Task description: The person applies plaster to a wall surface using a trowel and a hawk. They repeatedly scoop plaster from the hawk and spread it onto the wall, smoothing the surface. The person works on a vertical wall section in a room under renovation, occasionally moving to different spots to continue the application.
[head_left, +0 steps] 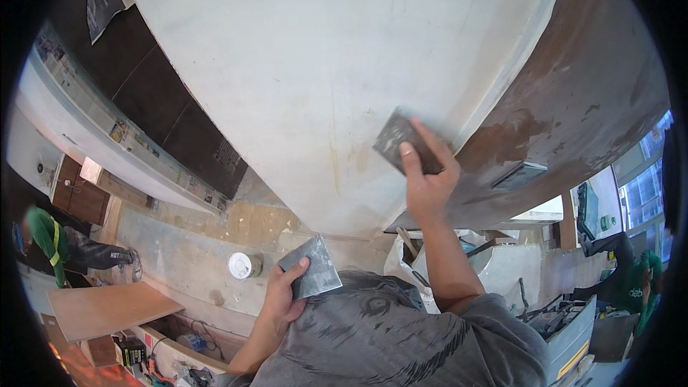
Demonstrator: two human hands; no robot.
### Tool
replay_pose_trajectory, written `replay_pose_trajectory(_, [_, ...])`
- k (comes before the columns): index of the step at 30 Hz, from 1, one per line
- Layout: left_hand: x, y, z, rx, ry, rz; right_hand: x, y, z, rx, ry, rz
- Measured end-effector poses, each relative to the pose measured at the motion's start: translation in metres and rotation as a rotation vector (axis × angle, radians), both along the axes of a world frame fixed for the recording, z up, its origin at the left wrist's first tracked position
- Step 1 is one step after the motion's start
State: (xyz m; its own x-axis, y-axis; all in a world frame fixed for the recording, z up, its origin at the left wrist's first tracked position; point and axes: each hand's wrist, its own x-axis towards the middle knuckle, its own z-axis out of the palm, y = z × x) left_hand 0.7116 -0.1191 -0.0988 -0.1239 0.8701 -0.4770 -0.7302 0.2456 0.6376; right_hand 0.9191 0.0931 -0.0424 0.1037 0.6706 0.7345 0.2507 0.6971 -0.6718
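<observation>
Left hand [283, 301], near the chest: fingers and thumb pinch a flat grey metal plate [313, 266] by its lower corner; thin, stiff, probably light, edges best avoided. Right hand [424, 183], raised: fingers pressed flat on a dark putty blade [401, 142] against the white wall [315, 72]; springy, likely slippery with filler

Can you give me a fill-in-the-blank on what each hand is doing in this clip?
1. The right hand presses a flat scraper blade against the white ____.
2. The left hand holds a second grey blade near the person's ____.
3. A round white tub stands on the ____ below.

Missing words: wall; chest; floor
</observation>
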Motion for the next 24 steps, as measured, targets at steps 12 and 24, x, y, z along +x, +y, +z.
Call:
replay_pose_trajectory(12, [0.001,0.006,-0.001,0.005,0.011,-0.003,-0.018,0.001,0.017,0.01,-0.19,0.209])
replay_pose_trajectory(24, [-0.002,0.008,0.001,0.043,0.005,-0.004,-0.036,-0.004,0.024,-0.029,-0.203,0.123])
